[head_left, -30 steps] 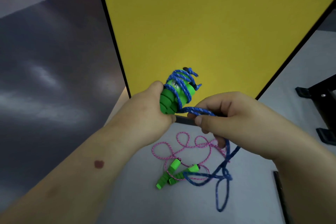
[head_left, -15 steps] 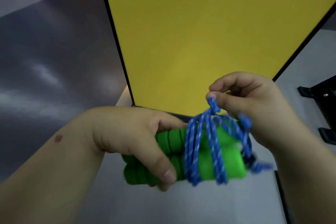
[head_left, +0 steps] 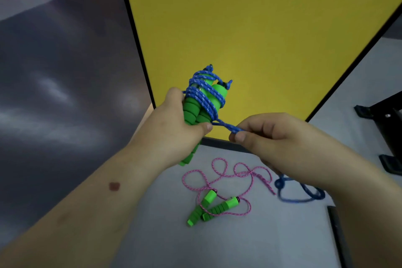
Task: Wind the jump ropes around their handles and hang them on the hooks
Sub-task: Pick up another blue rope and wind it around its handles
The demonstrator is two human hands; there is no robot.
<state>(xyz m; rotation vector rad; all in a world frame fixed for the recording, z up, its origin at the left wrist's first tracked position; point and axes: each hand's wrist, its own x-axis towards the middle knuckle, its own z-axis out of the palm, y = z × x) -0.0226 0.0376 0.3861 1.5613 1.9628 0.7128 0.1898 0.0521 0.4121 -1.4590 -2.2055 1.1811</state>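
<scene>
Half a second ago the green handles lay sideways, low and close to the camera; now the left hand grips them upright before the yellow panel, fingers curled round both. The blue rope is wound about their upper part. The right hand, then raised above the bundle, now pinches the blue strand out to the right. The pink jump rope lies loose on the bench. No readable writing
</scene>
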